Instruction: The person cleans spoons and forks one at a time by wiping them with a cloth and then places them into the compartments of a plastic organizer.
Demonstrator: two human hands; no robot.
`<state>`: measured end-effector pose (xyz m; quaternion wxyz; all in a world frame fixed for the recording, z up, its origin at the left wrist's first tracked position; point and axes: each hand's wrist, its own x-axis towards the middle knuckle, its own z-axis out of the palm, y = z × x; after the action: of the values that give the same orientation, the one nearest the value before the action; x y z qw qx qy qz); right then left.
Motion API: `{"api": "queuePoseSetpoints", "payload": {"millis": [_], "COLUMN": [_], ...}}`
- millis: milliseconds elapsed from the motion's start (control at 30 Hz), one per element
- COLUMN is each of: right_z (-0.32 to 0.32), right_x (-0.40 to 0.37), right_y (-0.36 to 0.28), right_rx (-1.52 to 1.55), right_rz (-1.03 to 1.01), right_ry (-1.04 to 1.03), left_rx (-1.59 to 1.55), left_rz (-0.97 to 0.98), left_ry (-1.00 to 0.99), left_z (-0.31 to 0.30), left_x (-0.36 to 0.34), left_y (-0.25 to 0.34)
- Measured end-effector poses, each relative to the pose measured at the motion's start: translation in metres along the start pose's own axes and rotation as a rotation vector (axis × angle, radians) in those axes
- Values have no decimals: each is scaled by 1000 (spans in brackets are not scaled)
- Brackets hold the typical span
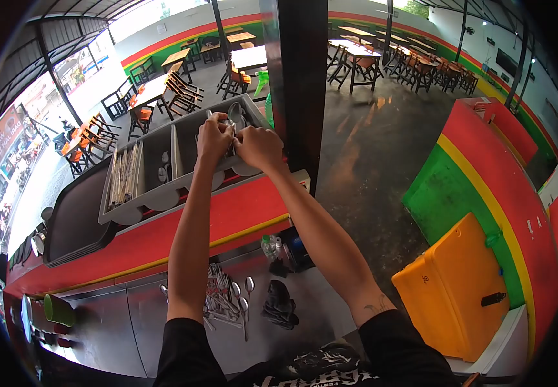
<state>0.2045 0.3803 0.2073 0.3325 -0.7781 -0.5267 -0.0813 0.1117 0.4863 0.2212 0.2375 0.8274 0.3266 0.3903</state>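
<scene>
Both my hands are over the far right compartment of a grey cutlery tray (160, 201), which sits on a red ledge (246, 209). My left hand (213, 140) is closed, fingers pinched together around spoons (235, 115) whose bowls point up and away. Touching the same bunch from the other side, my right hand (259, 148) is closed too. The handles are partly hidden by my fingers. Chopsticks (126, 173) fill the tray's left compartment, and a few short spoons (164, 169) lie in the middle one.
Below, a steel counter (108, 322) holds a pile of forks and spoons (224, 293), a crumpled black cloth (279, 304) and a plastic bottle (270, 247). Black serving trays (79, 213) are stacked at left. A black post (297, 84) rises just beyond my right hand; an orange box (453, 290) stands right.
</scene>
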Motion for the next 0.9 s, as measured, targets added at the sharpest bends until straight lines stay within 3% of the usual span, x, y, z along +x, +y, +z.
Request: {"api": "queuePoseSetpoints", "payload": {"millis": [900], "right_z": [-1], "right_x": [-1], "right_y": [-1], "right_rx": [-14], "right_rz": [3], "right_ry": [17], "left_rx": [22], "left_rz": [16], "left_ry": [-10], "left_z": [3], "left_x": [4], "left_y": [-8]}}
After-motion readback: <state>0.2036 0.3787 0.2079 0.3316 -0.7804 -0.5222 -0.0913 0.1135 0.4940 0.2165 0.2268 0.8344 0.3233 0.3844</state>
